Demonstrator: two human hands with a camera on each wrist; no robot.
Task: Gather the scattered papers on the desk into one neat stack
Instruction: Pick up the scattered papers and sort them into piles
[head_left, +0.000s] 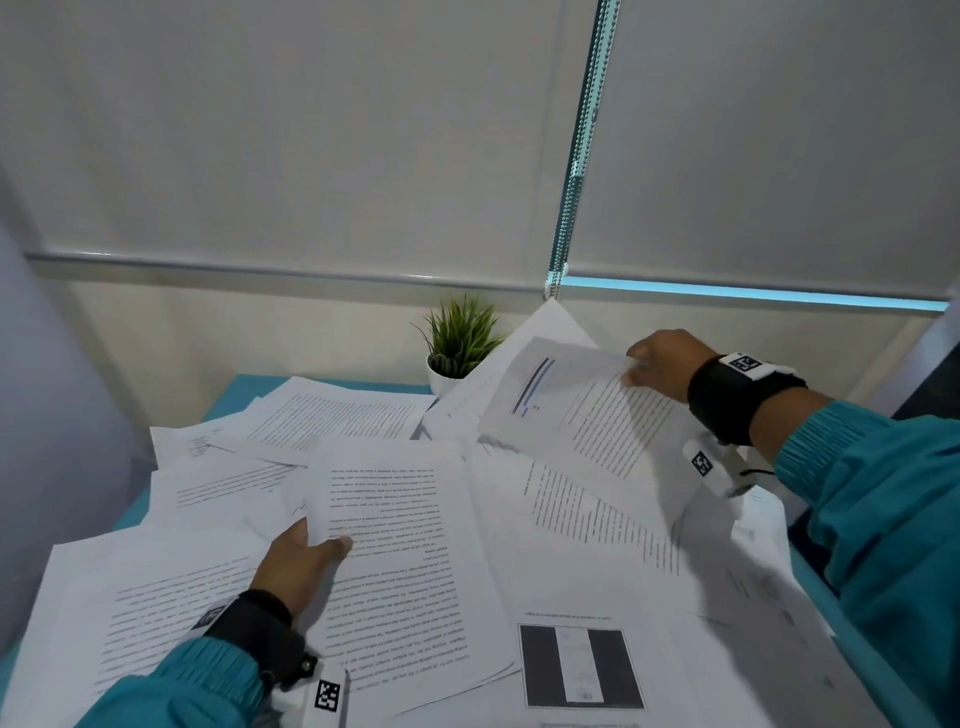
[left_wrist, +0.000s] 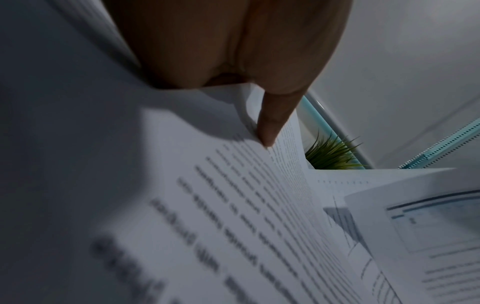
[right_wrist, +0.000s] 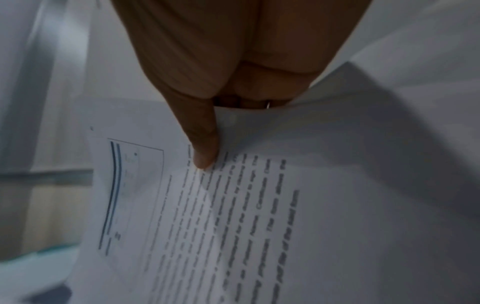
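Note:
Several printed white sheets lie scattered and overlapping over the teal desk (head_left: 236, 388). My left hand (head_left: 304, 558) pinches the left edge of a text page (head_left: 395, 525) at the middle, thumb on top; the left wrist view shows the thumb (left_wrist: 272, 123) pressing that page's edge (left_wrist: 233, 195). My right hand (head_left: 662, 366) holds up the far edge of a page with a small chart (head_left: 582, 410), lifted off the pile at the back right. In the right wrist view the thumb (right_wrist: 205, 144) lies on that chart page (right_wrist: 233, 205), with the fingers hidden behind it.
A small potted plant (head_left: 460, 345) stands at the desk's back edge, just left of the lifted page. Roller blinds with a bead chain (head_left: 576, 156) fill the wall behind. A sheet with a dark picture (head_left: 579, 665) lies at the front right.

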